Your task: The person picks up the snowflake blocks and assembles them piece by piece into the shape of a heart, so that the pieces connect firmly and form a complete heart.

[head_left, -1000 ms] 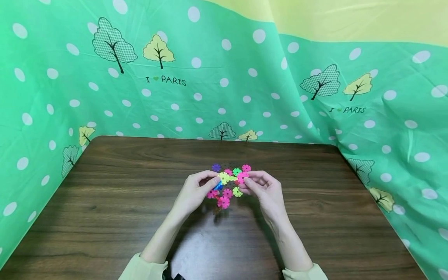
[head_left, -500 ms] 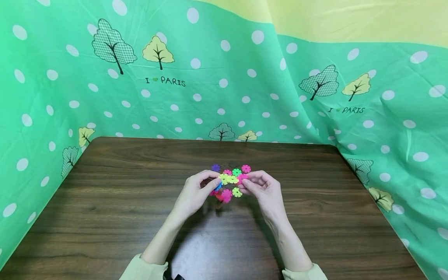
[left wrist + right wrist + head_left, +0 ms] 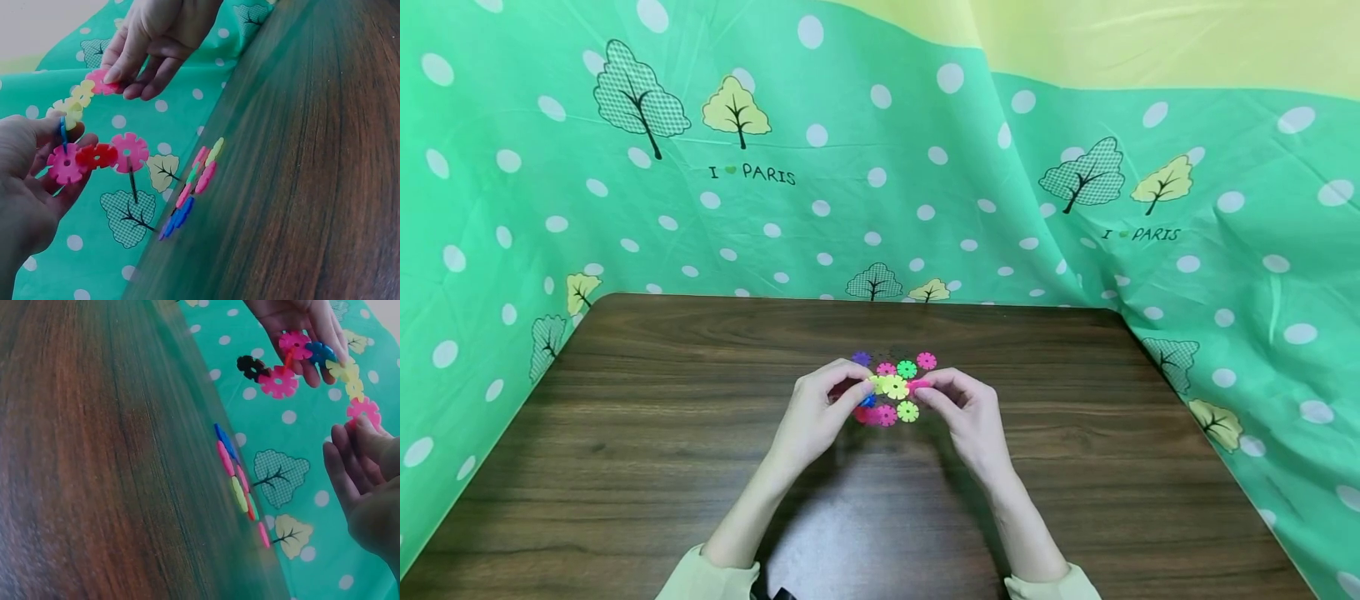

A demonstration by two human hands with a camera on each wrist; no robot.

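Between the two hands runs a chain of slotted plastic snowflake discs, held above the table. My left hand (image 3: 823, 404) grips it near a yellow disc and a blue disc (image 3: 322, 355). From there a pink disc (image 3: 67, 164), a red disc (image 3: 97, 156), another pink disc (image 3: 131, 152) and a black disc (image 3: 251, 367) extend as a free end. The thumb and fingers of my right hand (image 3: 966, 408) pinch a pink disc (image 3: 364, 414) at the other end, joined to a yellow disc (image 3: 896, 387).
Several loose discs lie on the brown wooden table just beyond and beneath the hands, among them a green disc (image 3: 907, 368), a pink disc (image 3: 927, 360), a purple disc (image 3: 861, 358) and a yellow-green disc (image 3: 907, 412). A green dotted cloth (image 3: 820, 208) hangs behind the table.
The yellow disc by the right hand has turned from edge-on to face-on, while the pinched pink disc has turned edge-on. The chain's free end has swung up and left.
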